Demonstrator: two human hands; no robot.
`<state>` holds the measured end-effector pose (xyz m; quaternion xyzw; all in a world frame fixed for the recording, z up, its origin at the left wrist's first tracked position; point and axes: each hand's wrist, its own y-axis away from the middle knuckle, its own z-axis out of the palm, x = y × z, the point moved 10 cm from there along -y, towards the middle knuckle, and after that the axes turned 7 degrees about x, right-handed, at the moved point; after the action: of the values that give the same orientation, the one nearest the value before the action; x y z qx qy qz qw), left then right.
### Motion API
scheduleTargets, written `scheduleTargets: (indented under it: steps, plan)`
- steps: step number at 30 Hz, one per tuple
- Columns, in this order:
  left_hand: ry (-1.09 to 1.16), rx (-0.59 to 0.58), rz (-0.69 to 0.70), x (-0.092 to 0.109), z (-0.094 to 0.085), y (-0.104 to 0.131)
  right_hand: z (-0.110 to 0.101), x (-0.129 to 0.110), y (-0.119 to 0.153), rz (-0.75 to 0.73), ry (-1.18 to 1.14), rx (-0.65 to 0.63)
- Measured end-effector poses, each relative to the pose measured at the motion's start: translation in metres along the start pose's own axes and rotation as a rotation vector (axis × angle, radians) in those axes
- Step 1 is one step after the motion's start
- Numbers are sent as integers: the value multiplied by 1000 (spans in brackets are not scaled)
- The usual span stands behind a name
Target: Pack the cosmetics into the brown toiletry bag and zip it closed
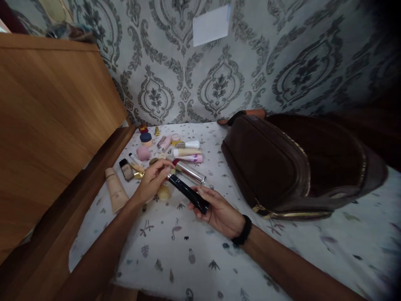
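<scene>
A slim black cosmetic tube (pixel 188 194) with a silvery end is held between my two hands above the patterned cloth. My left hand (pixel 152 179) has its fingers closed at the silvery end. Around the lower black end, my right hand (pixel 217 211) is closed, with a black band (pixel 243 230) on the wrist. Just behind the tube lies a shiny silver cylinder (pixel 191 171). A round yellowish jar (pixel 163 192) sits under my left hand, partly hidden. Left of that hand are a beige squeeze tube (pixel 115 190) and a foundation bottle with a black cap (pixel 126 170).
Farther back lie a pink sponge (pixel 143 153), a dark-lidded jar (pixel 145 139), a white-and-beige tube (pixel 188 152) and several other cosmetics. A large brown bag (pixel 266 163) with gold zips stands open at right. A wooden cabinet (pixel 56 113) borders the left; a wallpapered wall (pixel 184 75) rises behind.
</scene>
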<state>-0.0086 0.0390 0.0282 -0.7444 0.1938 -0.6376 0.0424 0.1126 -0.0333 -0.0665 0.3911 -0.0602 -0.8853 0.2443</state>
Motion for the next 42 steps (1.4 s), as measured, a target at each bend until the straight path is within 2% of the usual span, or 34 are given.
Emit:
scheduleTargets:
  steps: [5,14,21,27,31,36,42]
  plan:
    - [41,8,-28,-1,1,-1,0,-2,1,-10,-15,-11]
    - [-23,-9,-15,-1,0,-3,3,-5,2,-22,-14,-13]
    - [121,2,-71,-4,0,-3,-3,-8,2,-29,-82,59]
    - [204,39,-95,-10,-6,-3,-2,-7,1,-11,-81,26]
    - [244,44,-80,-12,-9,-4,-5,-9,1,-41,-71,63]
    - [203,74,-66,-12,-13,-6,-4,-11,1,-77,-81,65]
    - [149,105,-143,-23,-15,-7,-6,-14,-2,-119,-95,79]
